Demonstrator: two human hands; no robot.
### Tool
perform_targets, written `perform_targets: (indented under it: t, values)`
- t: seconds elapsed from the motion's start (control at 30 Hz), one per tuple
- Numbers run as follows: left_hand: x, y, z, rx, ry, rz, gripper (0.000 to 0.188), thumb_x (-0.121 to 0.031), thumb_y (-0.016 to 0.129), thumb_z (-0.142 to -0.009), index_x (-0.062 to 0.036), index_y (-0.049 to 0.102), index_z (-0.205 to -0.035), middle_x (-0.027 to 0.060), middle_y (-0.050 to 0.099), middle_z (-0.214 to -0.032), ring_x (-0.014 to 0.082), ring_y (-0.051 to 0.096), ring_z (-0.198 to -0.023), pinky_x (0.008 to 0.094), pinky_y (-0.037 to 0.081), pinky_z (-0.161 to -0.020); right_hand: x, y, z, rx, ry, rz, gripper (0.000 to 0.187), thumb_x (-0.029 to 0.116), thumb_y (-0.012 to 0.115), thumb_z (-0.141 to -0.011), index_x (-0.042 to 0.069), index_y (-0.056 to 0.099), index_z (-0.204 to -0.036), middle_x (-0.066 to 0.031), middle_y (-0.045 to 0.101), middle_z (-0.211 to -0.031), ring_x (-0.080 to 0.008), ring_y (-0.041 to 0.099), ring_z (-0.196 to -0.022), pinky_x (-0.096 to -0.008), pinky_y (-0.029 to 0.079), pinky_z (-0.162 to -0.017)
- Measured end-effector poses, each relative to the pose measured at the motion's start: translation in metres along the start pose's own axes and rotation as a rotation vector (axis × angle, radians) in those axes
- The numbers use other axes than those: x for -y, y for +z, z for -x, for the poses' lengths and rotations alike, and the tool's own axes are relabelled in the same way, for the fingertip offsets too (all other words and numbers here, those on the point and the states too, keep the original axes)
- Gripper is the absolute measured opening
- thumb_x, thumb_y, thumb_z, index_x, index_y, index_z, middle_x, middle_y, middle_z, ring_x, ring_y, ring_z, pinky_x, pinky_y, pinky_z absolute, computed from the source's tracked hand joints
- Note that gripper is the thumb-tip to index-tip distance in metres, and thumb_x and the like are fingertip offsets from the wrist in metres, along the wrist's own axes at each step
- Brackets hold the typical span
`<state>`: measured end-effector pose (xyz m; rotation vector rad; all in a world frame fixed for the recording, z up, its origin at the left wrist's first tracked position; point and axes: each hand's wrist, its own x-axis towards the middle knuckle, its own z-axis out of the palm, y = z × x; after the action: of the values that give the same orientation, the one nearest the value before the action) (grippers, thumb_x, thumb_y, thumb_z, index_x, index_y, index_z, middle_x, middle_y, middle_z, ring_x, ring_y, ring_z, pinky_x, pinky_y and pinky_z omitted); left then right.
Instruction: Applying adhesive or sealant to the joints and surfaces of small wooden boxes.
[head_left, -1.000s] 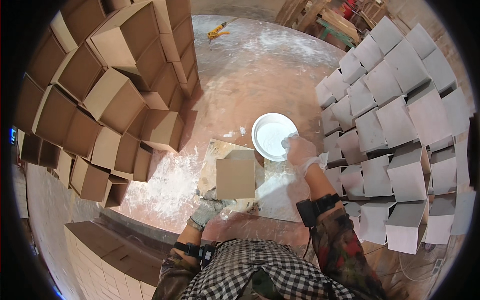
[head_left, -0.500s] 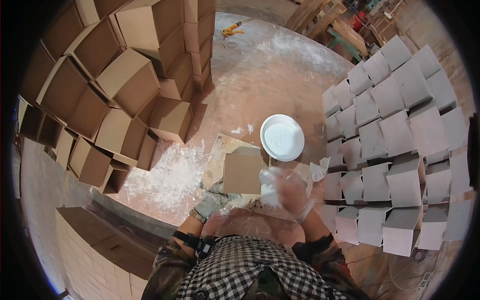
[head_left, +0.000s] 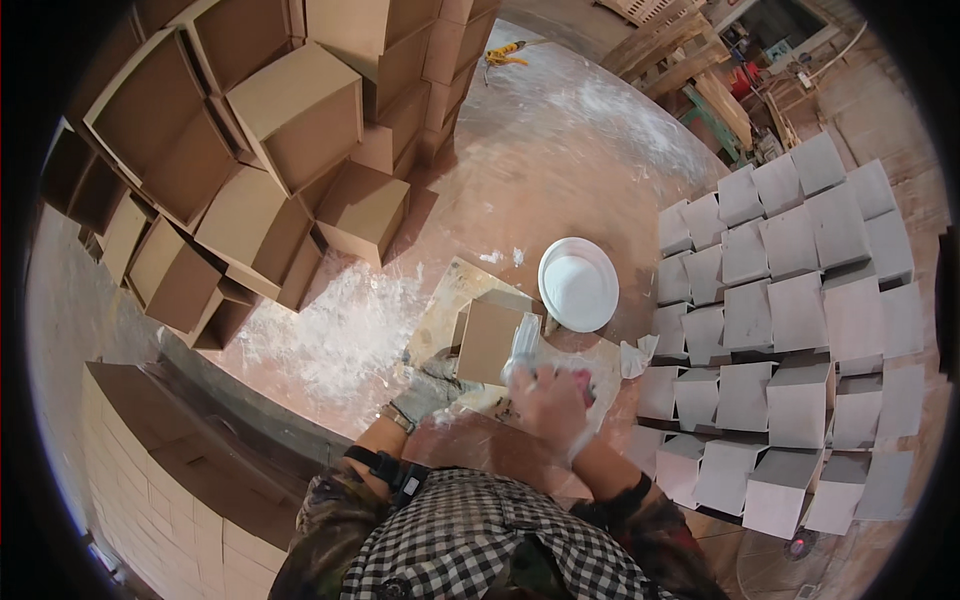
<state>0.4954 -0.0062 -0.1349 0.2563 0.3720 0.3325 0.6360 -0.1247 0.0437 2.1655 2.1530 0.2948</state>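
I see a dusty reddish worktop (head_left: pixel 560 150), brown boxes (head_left: pixel 255 215) stacked along its left edge and whitened boxes (head_left: pixel 752 305) stacked toward its right. Near its front edge I have a stained board (head_left: pixel 455 282), and on that a single brown box (head_left: pixel 490 340). A white bowl (head_left: pixel 608 275) stands by the board's far edge; a yellow caulking gun (head_left: pixel 505 55) lies near the worktop's far edge. The gloved left hand (head_left: pixel 440 388) is at the box's near left corner; I cannot tell its grip. The right hand (head_left: pixel 550 402), blurred, curls around a pale thing (head_left: pixel 524 340) at the box's right side
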Motion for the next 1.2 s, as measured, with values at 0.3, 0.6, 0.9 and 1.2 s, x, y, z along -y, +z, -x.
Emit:
perform_targets:
  t: [0.3,0.6,0.9,1.2]
  values:
    - [0.012,-0.020,-0.006,-0.026,0.159,-0.506,0.065,-0.029,0.072,-0.075,-0.0001,0.044,-0.125,0.0122,0.060,-0.111,0.0233,0.052,-0.109,0.0319,0.042,-0.093,-0.034,-0.012,-0.062,0.165,-0.007,0.100,0.028,0.010,0.052,-0.073,0.014,0.063,-0.099,-0.0033,0.057,-0.097,-0.0254,0.051,-0.077,-0.0384,0.042,-0.060]
    - [0.003,0.002,-0.002,0.032,0.429,-1.240,0.041,-0.032,0.070,-0.075,-0.0081,0.062,-0.108,0.0122,0.060,-0.110,0.0295,0.051,-0.109,0.0352,0.041,-0.094,-0.043,0.029,-0.059,-0.219,-0.016,-0.300,0.030,0.005,0.053,-0.071,0.014,0.066,-0.096,-0.0020,0.059,-0.113,-0.0240,0.055,-0.086,-0.0369,0.046,-0.073]
    - [-0.006,0.020,0.012,-0.004,0.381,-1.220,0.040,-0.025,0.072,-0.075,-0.0048,0.060,-0.107,0.0125,0.060,-0.109,0.0257,0.055,-0.104,0.0319,0.045,-0.089,-0.021,0.015,-0.030,-0.206,-0.104,-0.575,0.032,0.004,0.053,-0.073,0.009,0.066,-0.101,-0.0085,0.063,-0.102,-0.0278,0.059,-0.087,-0.0365,0.047,-0.076]
    - [0.004,0.009,0.010,0.004,0.449,-0.936,0.037,-0.018,0.067,-0.079,-0.0070,0.057,-0.113,0.0107,0.059,-0.111,0.0244,0.055,-0.104,0.0317,0.044,-0.090,-0.011,0.016,-0.009,-0.154,-0.153,-0.593,0.032,0.001,0.050,-0.077,0.009,0.063,-0.106,-0.0102,0.062,-0.103,-0.0285,0.057,-0.087,-0.0373,0.046,-0.079]
